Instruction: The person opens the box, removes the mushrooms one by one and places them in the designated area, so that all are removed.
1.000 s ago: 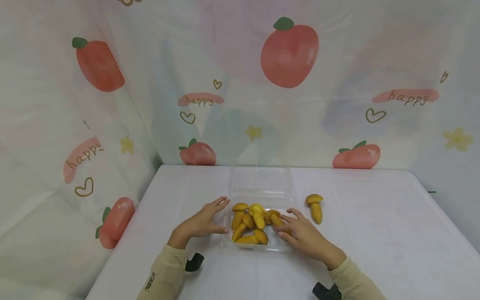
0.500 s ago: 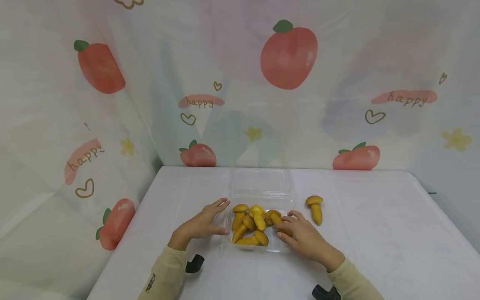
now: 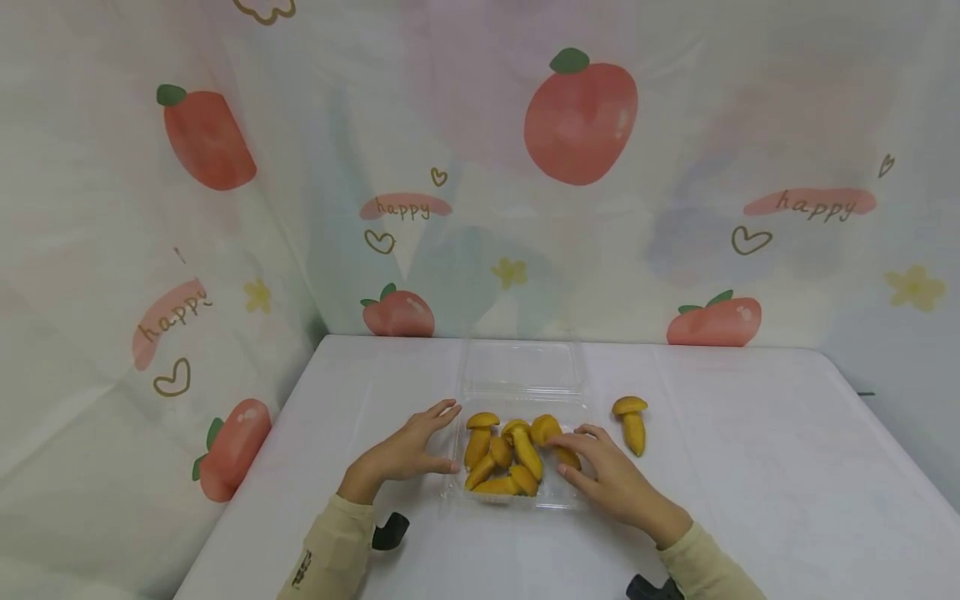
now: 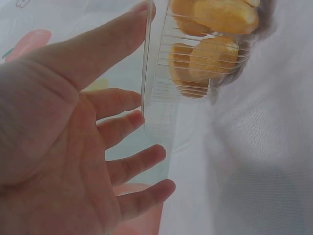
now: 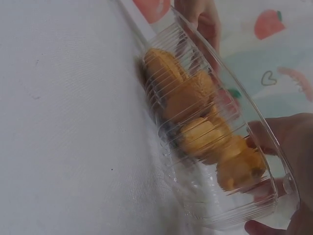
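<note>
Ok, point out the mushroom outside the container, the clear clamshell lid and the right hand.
Mushroom outside the container [image 3: 632, 423]: head view, top of its stem.
Clear clamshell lid [image 3: 522, 367]: head view, middle panel.
Right hand [image 3: 617, 482]: head view, back of the hand.

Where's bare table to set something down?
Free: table right of the lone mushroom; strip between the sleeves, in front of the container. Crowded: the container, mushrooms across its left and middle, right hand pinching another mushroom at its right.

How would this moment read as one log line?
clear plastic clamshell: lid open; left hand: spread at clamshell's left side; right hand: gripping inner mushroom; loose mushroom: on table, right of clamshell
</note>
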### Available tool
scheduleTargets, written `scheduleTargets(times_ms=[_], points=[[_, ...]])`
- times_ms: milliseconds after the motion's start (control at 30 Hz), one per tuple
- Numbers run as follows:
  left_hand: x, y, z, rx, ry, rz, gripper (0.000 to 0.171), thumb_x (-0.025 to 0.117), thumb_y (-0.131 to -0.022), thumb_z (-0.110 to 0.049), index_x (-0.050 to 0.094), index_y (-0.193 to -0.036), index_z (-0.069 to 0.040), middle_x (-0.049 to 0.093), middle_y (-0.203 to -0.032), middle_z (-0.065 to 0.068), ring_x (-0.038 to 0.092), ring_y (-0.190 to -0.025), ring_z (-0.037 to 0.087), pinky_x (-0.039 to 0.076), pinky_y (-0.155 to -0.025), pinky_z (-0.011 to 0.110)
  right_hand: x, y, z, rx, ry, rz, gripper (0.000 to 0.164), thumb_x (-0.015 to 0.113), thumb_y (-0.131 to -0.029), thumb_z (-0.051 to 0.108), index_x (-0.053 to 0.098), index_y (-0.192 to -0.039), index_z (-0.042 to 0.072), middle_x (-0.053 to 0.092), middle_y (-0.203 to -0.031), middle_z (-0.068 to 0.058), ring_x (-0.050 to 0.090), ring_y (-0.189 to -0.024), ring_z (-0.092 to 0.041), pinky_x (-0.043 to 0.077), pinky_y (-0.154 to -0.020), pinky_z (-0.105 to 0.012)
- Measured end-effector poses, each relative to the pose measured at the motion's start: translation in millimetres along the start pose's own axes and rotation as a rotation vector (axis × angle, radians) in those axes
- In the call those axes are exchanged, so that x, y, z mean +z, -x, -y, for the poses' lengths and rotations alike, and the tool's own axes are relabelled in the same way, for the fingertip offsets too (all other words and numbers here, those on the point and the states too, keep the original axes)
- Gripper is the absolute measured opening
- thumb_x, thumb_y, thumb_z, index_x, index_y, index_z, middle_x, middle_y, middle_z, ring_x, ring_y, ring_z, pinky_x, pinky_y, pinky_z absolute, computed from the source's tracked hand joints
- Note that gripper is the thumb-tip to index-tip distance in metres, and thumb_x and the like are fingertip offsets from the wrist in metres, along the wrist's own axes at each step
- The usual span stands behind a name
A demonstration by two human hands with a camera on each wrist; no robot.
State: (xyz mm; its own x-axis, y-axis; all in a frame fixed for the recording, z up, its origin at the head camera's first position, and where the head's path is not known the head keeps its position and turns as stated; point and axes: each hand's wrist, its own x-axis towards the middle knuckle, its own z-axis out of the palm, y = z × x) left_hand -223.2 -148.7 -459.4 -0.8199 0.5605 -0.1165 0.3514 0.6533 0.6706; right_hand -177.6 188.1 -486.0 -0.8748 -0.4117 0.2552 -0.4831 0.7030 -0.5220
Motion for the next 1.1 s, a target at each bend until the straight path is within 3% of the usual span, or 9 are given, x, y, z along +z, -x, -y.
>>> scheduleTargets(times_ms=[100, 300, 533, 700, 800, 900, 1000, 1100], points=[[-0.1, 0.3, -0.8, 0.001, 0.002, -0.003, 0.090, 0.079, -0.088, -0.027, 0.029, -0.159, -0.004, 0.020, -0.169, 0.017, 0.025, -0.150, 0.048, 0.028, -0.118, 0.067, 0, -1, -2, 0.002, -0.035, -0.017, 0.034, 0.069, -0.096, 0.016, 0.067, -0.129, 0.017, 0.066, -0.121, 0.005, 0.057, -0.115, -0.019, 0.052, -0.098, -0.045], [-0.7, 1.3, -2.0, 0.002, -0.001, -0.001, 0.090, 0.079, -0.088, -0.028, 0.029, -0.159, -0.004, 0.020, -0.169, 0.018, 0.025, -0.150, 0.047, 0.027, -0.118, 0.067, -7, -4, -5, 0.018, -0.210, -0.042, 0.032, 0.063, -0.099, 0.012, 0.065, -0.132, 0.015, 0.068, -0.131, -0.001, 0.060, -0.126, -0.029, 0.048, -0.103, -0.056], [-1.2, 1.9, -2.8, -0.004, 0.005, -0.001, 0.090, 0.079, -0.088, -0.028, 0.029, -0.159, -0.005, 0.019, -0.169, 0.017, 0.025, -0.150, 0.046, 0.027, -0.118, 0.067, -13, -5, -10, 0.023, -0.319, -0.032, 0.032, 0.059, -0.102, 0.012, 0.062, -0.134, 0.011, 0.067, -0.134, -0.007, 0.059, -0.126, -0.015, 0.047, -0.107, -0.052], [-0.5, 1.4, -3.3, -0.019, 0.008, 0.000, 0.090, 0.080, -0.088, -0.028, 0.029, -0.159, -0.006, 0.020, -0.169, 0.016, 0.024, -0.151, 0.046, 0.027, -0.118, 0.067, -22, -6, -8, 0.049, -0.402, -0.075, 0.034, 0.057, -0.103, 0.012, 0.057, -0.136, 0.005, 0.062, -0.138, -0.016, 0.059, -0.125, -0.036, 0.044, -0.105, -0.065], [0.1, 1.7, -3.4, -0.021, 0.015, 0.002, 0.090, 0.080, -0.088, -0.027, 0.029, -0.159, -0.005, 0.019, -0.169, 0.016, 0.024, -0.151, 0.046, 0.027, -0.118, 0.067, -27, -5, -8, 0.073, -0.407, -0.120, 0.035, 0.058, -0.102, 0.011, 0.055, -0.136, 0.004, 0.059, -0.140, -0.018, 0.060, -0.125, -0.036, 0.049, -0.104, -0.057], [0.5, 2.0, -3.8, -0.017, 0.019, 0.005, 0.090, 0.079, -0.088, -0.027, 0.029, -0.159, -0.004, 0.019, -0.169, 0.017, 0.023, -0.151, 0.046, 0.026, -0.119, 0.067, -31, -5, -11, 0.071, -0.424, -0.152, 0.035, 0.059, -0.101, 0.008, 0.052, -0.135, 0.002, 0.061, -0.136, -0.022, 0.064, -0.118, -0.013, 0.055, -0.093, -0.034], [0.1, 1.7, -4.6, -0.012, 0.020, 0.002, 0.089, 0.079, -0.088, -0.026, 0.029, -0.159, -0.003, 0.020, -0.169, 0.018, 0.023, -0.151, 0.046, 0.026, -0.119, 0.067, -35, -4, -14, 0.048, -0.479, -0.157, 0.035, 0.057, -0.102, 0.005, 0.048, -0.135, -0.001, 0.061, -0.131, -0.030, 0.059, -0.110, 0.007, 0.051, -0.083, -0.017], [-0.9, 1.3, -5.3, -0.010, 0.018, 0.001, 0.089, 0.079, -0.089, -0.026, 0.029, -0.159, -0.003, 0.020, -0.169, 0.018, 0.023, -0.151, 0.047, 0.026, -0.119, 0.067, -38, -5, -17, 0.025, -0.561, -0.138, 0.034, 0.055, -0.102, 0.002, 0.043, -0.134, -0.005, 0.058, -0.129, -0.037, 0.059, -0.108, 0.008, 0.052, -0.084, -0.012]])
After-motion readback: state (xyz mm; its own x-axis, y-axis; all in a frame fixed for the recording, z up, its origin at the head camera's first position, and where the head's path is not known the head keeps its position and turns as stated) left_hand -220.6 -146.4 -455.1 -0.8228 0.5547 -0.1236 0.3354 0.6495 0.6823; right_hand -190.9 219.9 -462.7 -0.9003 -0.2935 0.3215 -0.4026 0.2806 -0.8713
